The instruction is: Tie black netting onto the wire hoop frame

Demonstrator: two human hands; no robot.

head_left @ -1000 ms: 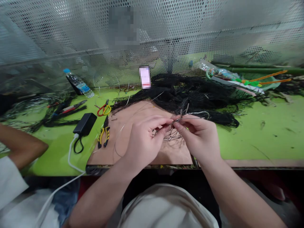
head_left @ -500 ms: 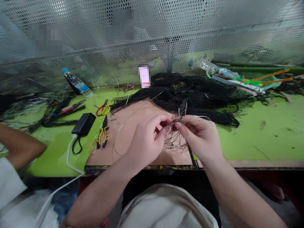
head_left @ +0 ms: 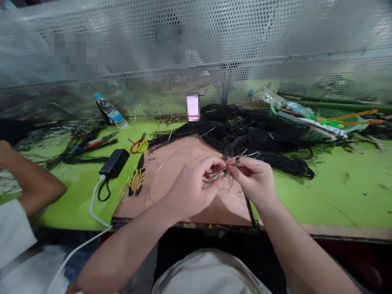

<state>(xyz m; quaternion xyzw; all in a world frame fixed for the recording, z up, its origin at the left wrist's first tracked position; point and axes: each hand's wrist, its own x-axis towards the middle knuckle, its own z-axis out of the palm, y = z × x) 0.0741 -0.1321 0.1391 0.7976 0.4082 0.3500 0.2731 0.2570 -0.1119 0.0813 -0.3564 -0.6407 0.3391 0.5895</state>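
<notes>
My left hand and my right hand meet above a brown board. Between them is a bunch of thin dark wire strands, pinched by the fingertips of both. Its loose ends cross the opening between my left thumb and fingers. A few strands poke out past my right fingers. Whether the pieces are knotted or twisted together is too fine to make out. Behind my hands lies a large tangled heap of black strands.
Left of the board lie yellow-black pliers, red-yellow scissors and a black power pack with a white cable. Farther off are a water bottle, a phone and a green tray. Another person's arm rests at left.
The wire loops that hung below my fingers are now gathered up between my hands, with ends across my left palm. My view has tilted slightly, so the table sits lower and farther right.
</notes>
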